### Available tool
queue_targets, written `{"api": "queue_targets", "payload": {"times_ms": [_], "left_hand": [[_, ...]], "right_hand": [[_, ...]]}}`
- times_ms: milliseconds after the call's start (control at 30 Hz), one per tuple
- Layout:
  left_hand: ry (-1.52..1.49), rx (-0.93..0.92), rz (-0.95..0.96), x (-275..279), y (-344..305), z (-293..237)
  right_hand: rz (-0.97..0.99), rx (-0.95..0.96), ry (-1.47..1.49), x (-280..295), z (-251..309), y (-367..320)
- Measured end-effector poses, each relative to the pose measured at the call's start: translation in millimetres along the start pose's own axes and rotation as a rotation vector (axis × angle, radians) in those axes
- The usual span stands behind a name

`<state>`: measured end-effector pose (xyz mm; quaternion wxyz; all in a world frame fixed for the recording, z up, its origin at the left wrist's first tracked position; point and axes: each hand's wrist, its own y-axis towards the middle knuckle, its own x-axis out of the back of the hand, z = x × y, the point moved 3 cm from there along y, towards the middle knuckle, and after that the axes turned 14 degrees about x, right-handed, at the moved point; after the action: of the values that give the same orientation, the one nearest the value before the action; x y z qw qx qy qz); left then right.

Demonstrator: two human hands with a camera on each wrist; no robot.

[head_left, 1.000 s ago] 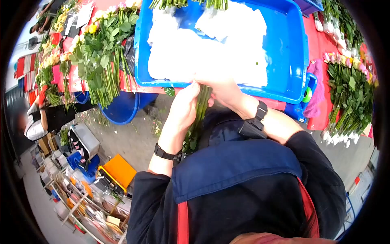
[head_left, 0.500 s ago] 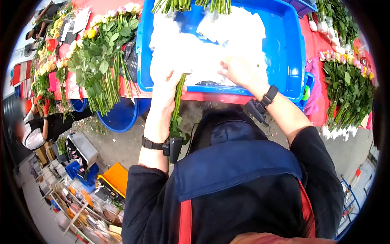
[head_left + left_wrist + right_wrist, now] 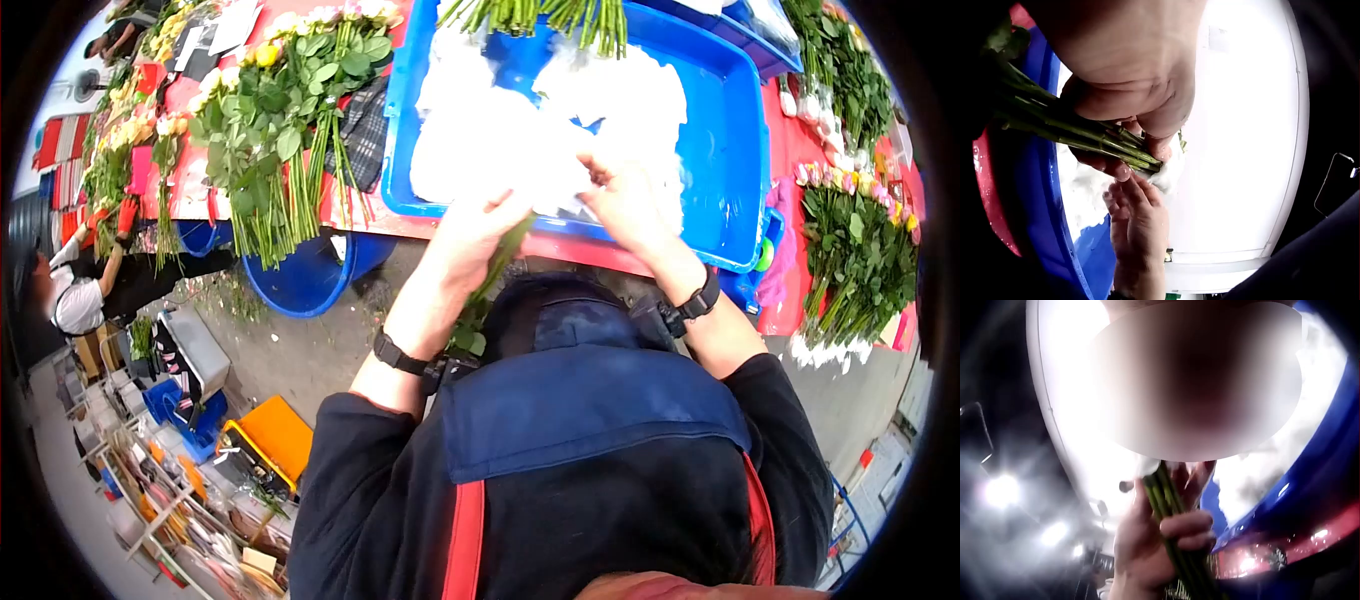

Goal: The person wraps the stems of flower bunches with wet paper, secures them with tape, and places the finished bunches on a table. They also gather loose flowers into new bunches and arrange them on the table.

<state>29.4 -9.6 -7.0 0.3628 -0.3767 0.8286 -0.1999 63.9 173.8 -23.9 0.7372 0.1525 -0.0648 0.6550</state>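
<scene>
My left hand grips a bunch of leafy green flower stems, with the cut ends pointing toward the tray and the leaves hanging below the wrist. The flower heads are hidden. My right hand is over the front of the blue tray, thumb and fingers apart. In the left wrist view its fingertips overlap the cut stem ends. White wet wadding fills much of the tray, and a white bit shows at the stem ends. A blurred patch covers much of the right wrist view.
Cut stems lie across the tray's far rim. Bunches of roses lie on the red table at left, more bunches at right. A blue tub stands below the table edge. Another person works at far left.
My right hand left the stem ends, went over the wadding, and has come back closer to the left hand. The left hand keeps the stems and has shifted right since half a second ago.
</scene>
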Motion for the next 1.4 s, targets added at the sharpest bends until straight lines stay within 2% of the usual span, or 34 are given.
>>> {"api": "queue_targets", "payload": {"times_ms": [100, 133, 233, 333, 433, 467, 567, 633, 700, 767, 800, 867, 900, 967, 1033, 1067, 1100, 1167, 1233, 1267, 1300, 1367, 1400], "left_hand": [[0.013, -0.024, -0.075, -2, 0, -1], [0.018, -0.055, -0.122, 5, 2, 0], [-0.058, -0.092, -0.207, 20, -4, -7], [-0.064, -0.070, -0.206, 35, -13, -8], [-0.045, -0.101, -0.144, 37, -19, -9], [-0.034, -0.118, -0.129, 38, -24, -9], [-0.021, -0.053, -0.038, 25, -31, -13], [-0.110, -0.068, -0.089, 40, -27, -4], [-0.134, -0.042, -0.165, 48, -35, -3], [-0.008, -0.062, -0.250, 55, -39, 1], [0.088, -0.190, -0.329, 54, -38, 4], [0.380, -0.450, -0.552, 51, -31, 15], [0.500, -0.428, -0.705, 46, -38, 14], [0.605, -0.353, -0.874, 43, -46, 4], [0.542, -0.296, -0.820, 58, -41, -6], [0.521, -0.408, -0.800, 64, -45, -17], [0.384, -0.606, -0.679, 80, -30, -18], [0.059, -0.256, -0.368, 83, -48, -40], [-0.037, -0.206, -0.285, 90, -43, -43], [-0.075, -0.170, -0.270, 87, -43, -48], [-0.112, -0.133, -0.253, 83, -44, -52], [-0.023, -0.099, -0.300, 80, -40, -49], [0.049, -0.079, -0.300, 87, -36, -42]], "right_hand": [[-0.045, 0.095, 0.021, -21, 12, -1], [0.035, -0.056, 0.001, -20, 8, 0], [0.151, -0.116, -0.120, -16, 26, 3], [0.175, 0.027, -0.143, -22, 16, 7], [0.091, -0.129, -0.044, -21, 27, 18], [0.126, -0.110, -0.081, -25, 28, 20], [0.125, 0.120, -0.020, -53, 28, 15], [0.250, -0.194, 0.190, -46, 29, 17], [0.218, -0.339, 0.326, -27, 7, 22], [0.099, -0.397, 0.520, -21, 14, 31], [0.074, -0.384, 0.525, -27, 28, 36], [0.119, -0.250, 0.297, -43, 59, 41], [0.138, -0.183, 0.181, -52, 72, 42], [0.287, 0.235, -0.061, -67, 100, 37], [0.351, 0.453, -0.199, -83, 112, 22], [0.364, 0.425, -0.143, -90, 107, 13], [0.389, 0.303, -0.129, -96, 98, 4], [0.363, -0.051, 0.125, -110, 62, -6], [0.401, -0.148, 0.258, -131, 44, -14], [0.440, -0.199, 0.424, -146, 44, -18], [0.400, -0.229, 0.566, -165, 33, -28], [0.542, -0.203, 0.361, -176, 32, -28], [0.507, -0.226, 0.252, -174, 39, -26]]}}
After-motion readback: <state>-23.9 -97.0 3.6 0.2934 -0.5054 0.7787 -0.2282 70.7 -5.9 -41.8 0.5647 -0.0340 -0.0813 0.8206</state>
